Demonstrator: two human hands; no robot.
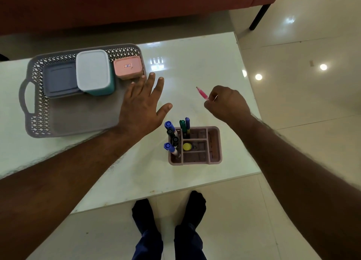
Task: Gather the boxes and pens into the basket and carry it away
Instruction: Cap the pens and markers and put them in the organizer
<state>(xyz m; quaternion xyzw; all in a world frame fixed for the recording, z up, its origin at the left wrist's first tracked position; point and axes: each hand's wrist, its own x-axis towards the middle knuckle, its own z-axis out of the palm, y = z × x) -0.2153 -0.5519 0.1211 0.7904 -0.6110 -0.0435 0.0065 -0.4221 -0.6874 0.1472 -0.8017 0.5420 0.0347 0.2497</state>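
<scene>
A grey lattice basket (39,121) sits on the left of the white table. Inside it, along the far side, lie a grey-blue box (59,80), a white-lidded teal box (92,71) and a small pink box (128,67). My left hand (142,107) hovers flat over the basket's right edge, fingers spread and holding nothing. My right hand (226,102) is closed around a pink pen (202,93) above the table, tip pointing up and left. A mauve pen holder (214,146) near the front edge holds several markers (171,136) and a yellow-capped item (187,146).
The white table (195,64) ends just right of my right hand and just in front of the pen holder. A red-brown sofa (136,3) stands beyond the table. My feet in dark socks (170,209) stand on the glossy tiled floor.
</scene>
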